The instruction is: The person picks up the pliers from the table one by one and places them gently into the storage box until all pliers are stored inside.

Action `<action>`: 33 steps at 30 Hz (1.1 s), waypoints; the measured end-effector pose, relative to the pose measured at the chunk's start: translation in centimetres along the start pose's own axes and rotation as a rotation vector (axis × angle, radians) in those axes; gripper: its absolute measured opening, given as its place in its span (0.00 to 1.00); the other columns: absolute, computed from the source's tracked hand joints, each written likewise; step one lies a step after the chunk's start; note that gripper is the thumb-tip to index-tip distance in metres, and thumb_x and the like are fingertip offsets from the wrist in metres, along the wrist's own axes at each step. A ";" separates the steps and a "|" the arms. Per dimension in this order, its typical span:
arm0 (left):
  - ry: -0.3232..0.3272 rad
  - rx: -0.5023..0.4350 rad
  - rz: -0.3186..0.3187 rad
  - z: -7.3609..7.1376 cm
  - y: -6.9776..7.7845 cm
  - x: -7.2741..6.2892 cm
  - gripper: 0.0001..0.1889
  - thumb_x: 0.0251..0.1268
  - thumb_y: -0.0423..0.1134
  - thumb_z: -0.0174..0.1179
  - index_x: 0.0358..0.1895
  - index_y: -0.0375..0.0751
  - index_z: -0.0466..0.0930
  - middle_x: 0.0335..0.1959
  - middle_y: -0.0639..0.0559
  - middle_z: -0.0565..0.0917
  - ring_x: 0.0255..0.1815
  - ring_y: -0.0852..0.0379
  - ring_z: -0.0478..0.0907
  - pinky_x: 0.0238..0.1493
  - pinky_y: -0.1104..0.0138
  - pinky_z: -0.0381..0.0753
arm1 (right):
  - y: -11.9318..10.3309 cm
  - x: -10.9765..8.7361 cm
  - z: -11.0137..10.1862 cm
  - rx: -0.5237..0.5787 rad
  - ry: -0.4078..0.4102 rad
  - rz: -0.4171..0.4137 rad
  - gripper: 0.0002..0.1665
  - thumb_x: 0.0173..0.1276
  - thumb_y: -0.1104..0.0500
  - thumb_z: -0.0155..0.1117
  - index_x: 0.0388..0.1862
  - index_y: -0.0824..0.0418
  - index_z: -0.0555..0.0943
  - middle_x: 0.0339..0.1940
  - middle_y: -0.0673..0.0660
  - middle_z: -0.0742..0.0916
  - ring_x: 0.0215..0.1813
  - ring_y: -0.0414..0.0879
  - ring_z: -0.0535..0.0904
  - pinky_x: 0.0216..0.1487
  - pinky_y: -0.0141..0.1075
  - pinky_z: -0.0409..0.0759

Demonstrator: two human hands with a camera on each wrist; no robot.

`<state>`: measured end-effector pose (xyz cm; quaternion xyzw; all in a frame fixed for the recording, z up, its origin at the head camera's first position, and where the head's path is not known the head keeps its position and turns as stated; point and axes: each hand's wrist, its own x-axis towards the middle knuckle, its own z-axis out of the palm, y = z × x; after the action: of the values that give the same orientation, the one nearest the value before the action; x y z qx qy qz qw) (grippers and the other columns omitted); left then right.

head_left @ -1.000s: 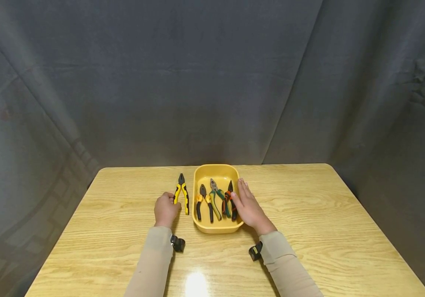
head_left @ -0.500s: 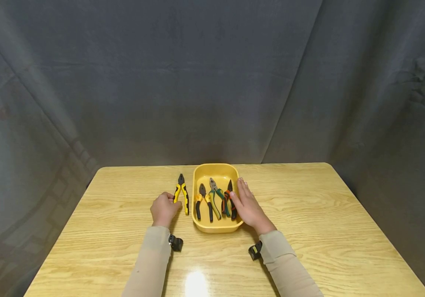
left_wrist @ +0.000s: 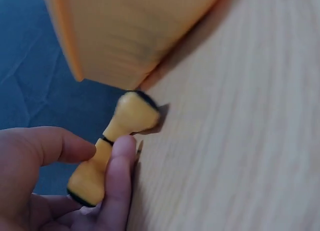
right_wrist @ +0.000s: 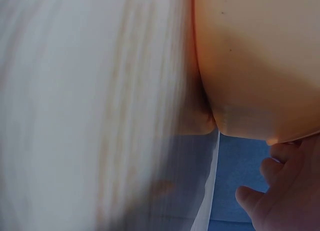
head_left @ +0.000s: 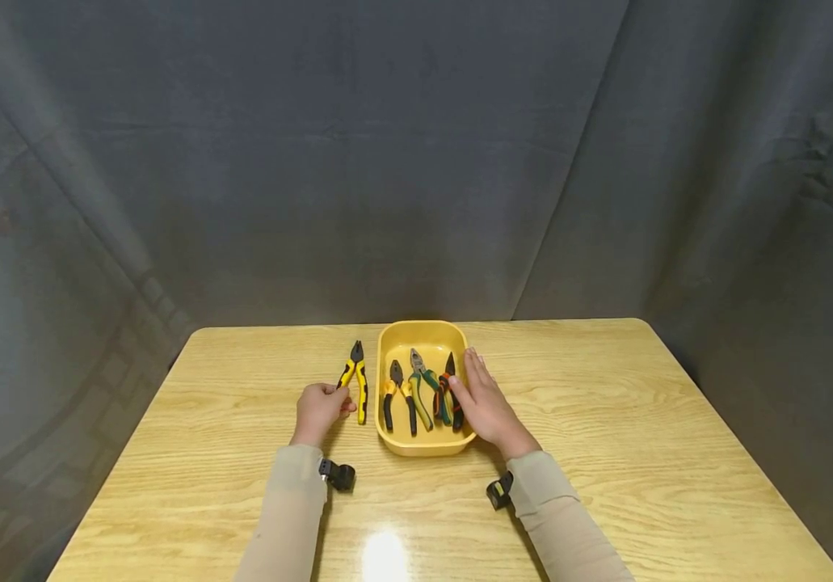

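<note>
A pair of yellow-and-black pliers [head_left: 359, 376] lies left of the yellow tray [head_left: 427, 449], nose pointing to the far edge and handles spread. My left hand [head_left: 319, 411] pinches its left handle; in the left wrist view the thumb and fingers [left_wrist: 119, 178] sit on either side of that yellow handle [left_wrist: 90, 176]. My right hand [head_left: 490, 408] rests with straight fingers along the tray's right wall. Inside the tray are orange-and-black pliers [head_left: 410, 404], green-and-yellow pliers [head_left: 419, 388] and red-and-black pliers [head_left: 451, 376], the last partly covered by the right thumb.
The wooden table [head_left: 627, 436] extends to both sides of the tray. Behind it hangs a dark grey curtain [head_left: 358, 178]. A small black camera [head_left: 342, 477] is strapped to the left wrist, another camera [head_left: 499, 491] to the right.
The held pliers have turned slightly, their nose shifting right and their handle ends left. My left hand has moved a little left. The right hand and tray stay put.
</note>
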<state>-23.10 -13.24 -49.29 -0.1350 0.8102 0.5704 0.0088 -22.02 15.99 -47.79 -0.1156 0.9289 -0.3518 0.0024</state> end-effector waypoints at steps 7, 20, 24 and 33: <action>-0.094 -0.083 -0.023 -1.1 0.0 -0.3 0.18 0.77 0.39 0.55 0.49 0.23 0.83 0.30 0.44 0.89 0.28 0.62 0.83 0.30 0.72 0.78 | 0.0 0.0 0.1 0.003 0.005 0.002 0.50 0.80 0.30 0.28 0.84 0.65 0.40 0.85 0.61 0.46 0.84 0.60 0.40 0.80 0.59 0.43; -0.279 -0.241 -0.074 -1.2 -0.5 0.5 0.17 0.76 0.32 0.50 0.56 0.18 0.77 0.36 0.41 0.88 0.34 0.59 0.86 0.38 0.69 0.86 | -0.1 -0.1 0.1 0.014 0.005 0.008 0.50 0.81 0.30 0.29 0.84 0.64 0.40 0.85 0.59 0.46 0.84 0.60 0.40 0.80 0.58 0.44; -0.308 -0.359 -0.110 -1.4 -0.9 0.6 0.17 0.76 0.28 0.50 0.57 0.14 0.74 0.40 0.37 0.88 0.38 0.58 0.88 0.43 0.69 0.86 | -0.1 -0.2 0.1 0.020 -0.005 0.009 0.50 0.80 0.30 0.29 0.84 0.63 0.39 0.85 0.59 0.45 0.84 0.59 0.39 0.79 0.59 0.43; -0.348 -0.389 -0.108 -1.8 -1.0 0.7 0.19 0.76 0.28 0.49 0.60 0.13 0.72 0.42 0.36 0.88 0.40 0.59 0.88 0.45 0.70 0.85 | -0.2 -0.1 -0.1 0.034 -0.009 0.006 0.48 0.81 0.32 0.32 0.84 0.61 0.38 0.85 0.59 0.45 0.84 0.59 0.39 0.79 0.61 0.43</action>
<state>-23.32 -15.34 -49.70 -0.0769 0.6633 0.7286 0.1523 -21.84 15.91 -47.59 -0.1144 0.9232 -0.3668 0.0095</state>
